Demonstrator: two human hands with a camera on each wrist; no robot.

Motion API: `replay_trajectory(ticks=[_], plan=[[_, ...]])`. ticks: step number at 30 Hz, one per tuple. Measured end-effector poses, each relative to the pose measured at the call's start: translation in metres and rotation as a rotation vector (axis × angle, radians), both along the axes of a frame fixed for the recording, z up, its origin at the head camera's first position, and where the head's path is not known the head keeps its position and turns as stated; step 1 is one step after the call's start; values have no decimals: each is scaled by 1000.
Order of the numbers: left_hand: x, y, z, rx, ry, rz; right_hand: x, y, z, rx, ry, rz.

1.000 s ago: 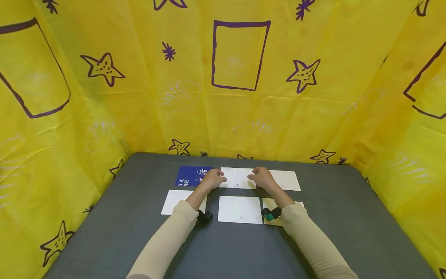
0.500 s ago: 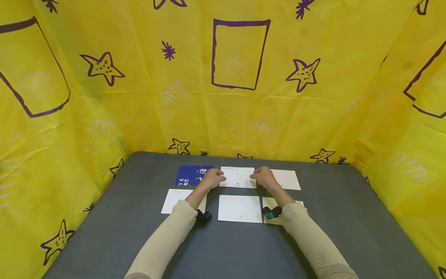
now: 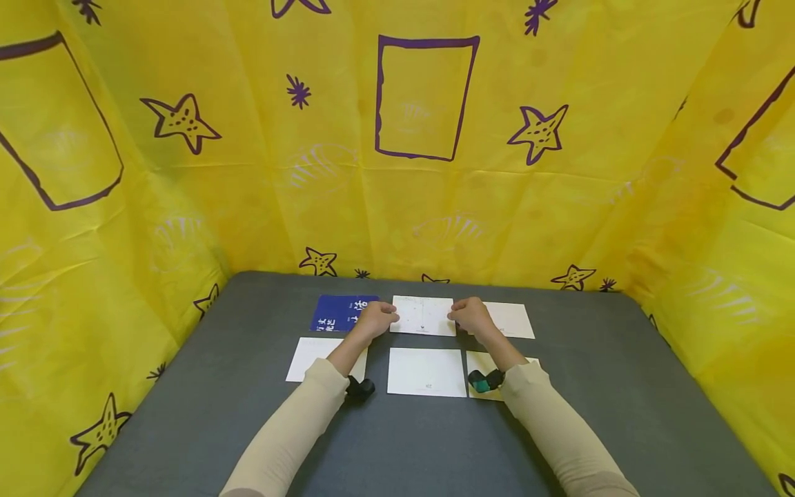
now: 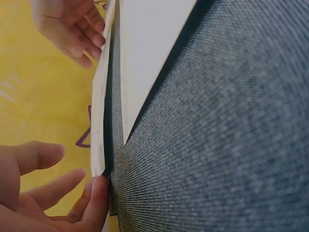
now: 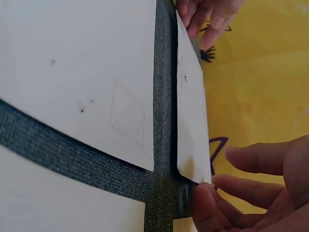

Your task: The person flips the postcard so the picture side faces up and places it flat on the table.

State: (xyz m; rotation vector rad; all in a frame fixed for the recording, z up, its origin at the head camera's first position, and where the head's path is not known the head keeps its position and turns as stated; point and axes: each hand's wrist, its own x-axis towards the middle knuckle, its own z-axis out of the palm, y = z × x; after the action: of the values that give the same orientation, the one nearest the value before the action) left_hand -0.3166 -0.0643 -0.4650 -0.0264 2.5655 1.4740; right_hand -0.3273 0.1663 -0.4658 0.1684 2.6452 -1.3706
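Note:
A white postcard (image 3: 422,316) with faint specks and a centre line lies in the middle of the back row. My left hand (image 3: 375,319) is at its left end, a fingertip right at the edge in the left wrist view, the other fingers spread. At the opposite end is my right hand (image 3: 472,316); a fingertip meets the card's corner in the right wrist view, with the thumb held apart. A blue card (image 3: 338,314) with white characters lies partly behind the left hand. Beyond the right hand lies a cream card (image 3: 511,319), partly hidden.
Nearer me is a front row: a white card (image 3: 310,355) partly under the left arm, a white postcard (image 3: 426,373) in the middle, and a cream card (image 3: 481,362) mostly behind the right wrist. All lie on a dark grey table (image 3: 397,449). Yellow patterned cloth (image 3: 348,207) surrounds it.
Both hands have drawn slightly apart, their fingertips shifting outward from over the middle postcard towards its ends. The cards stay essentially where they were.

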Motion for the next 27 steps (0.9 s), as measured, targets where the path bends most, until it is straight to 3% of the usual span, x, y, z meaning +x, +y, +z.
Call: replay_trajectory(ticks=[14,21,27], plan=[[-3,-5,-4,155,19,46,6,9,-3,-57,49,22],[-4,-10,-2,175,40,78,7,12,-4,-57,101,30],[-4,-13,0,189,50,84,7,15,-6,-118,158,21]])
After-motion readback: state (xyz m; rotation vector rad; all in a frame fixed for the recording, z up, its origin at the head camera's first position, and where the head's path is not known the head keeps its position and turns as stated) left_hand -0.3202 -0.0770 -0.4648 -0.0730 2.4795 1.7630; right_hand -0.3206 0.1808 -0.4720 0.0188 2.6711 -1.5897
